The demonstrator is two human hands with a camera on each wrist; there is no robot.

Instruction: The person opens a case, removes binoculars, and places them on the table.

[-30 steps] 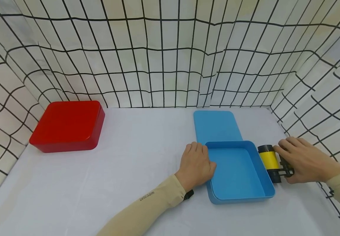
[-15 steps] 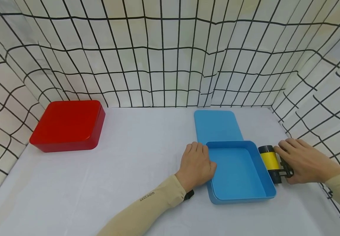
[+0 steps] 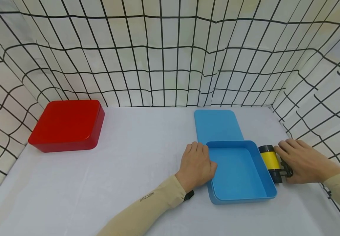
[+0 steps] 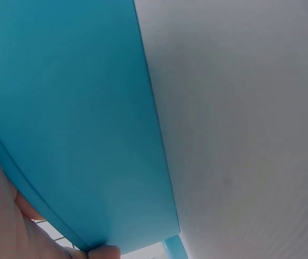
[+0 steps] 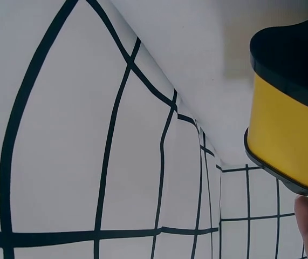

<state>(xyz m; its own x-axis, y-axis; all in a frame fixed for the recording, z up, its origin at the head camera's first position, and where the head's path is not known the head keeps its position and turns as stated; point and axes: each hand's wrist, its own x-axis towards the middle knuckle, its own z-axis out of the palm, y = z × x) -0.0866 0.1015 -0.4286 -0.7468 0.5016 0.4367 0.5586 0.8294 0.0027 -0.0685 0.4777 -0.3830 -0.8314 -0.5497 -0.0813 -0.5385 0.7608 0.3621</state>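
Observation:
Standing in the head view is an uncovered blue box (image 3: 238, 177) with nothing inside it. My left hand (image 3: 196, 165) grips its left rim; the left wrist view shows the box's outer wall (image 4: 83, 118) with a fingertip at the rim. Against the box's right side lies a yellow-and-black pair of binoculars (image 3: 270, 160). My right hand (image 3: 308, 162) holds its right part, and the palm hides most of that barrel. In the right wrist view, a yellow barrel (image 5: 286, 135) fills the right edge, with fingertips (image 5: 307, 221) by its lower end.
A flat light-blue lid (image 3: 218, 124) lies behind the box. At the far left of the white table (image 3: 122, 177) stands a closed-looking red box (image 3: 68, 124). White walls with a black grid (image 3: 170, 59) enclose the back and sides.

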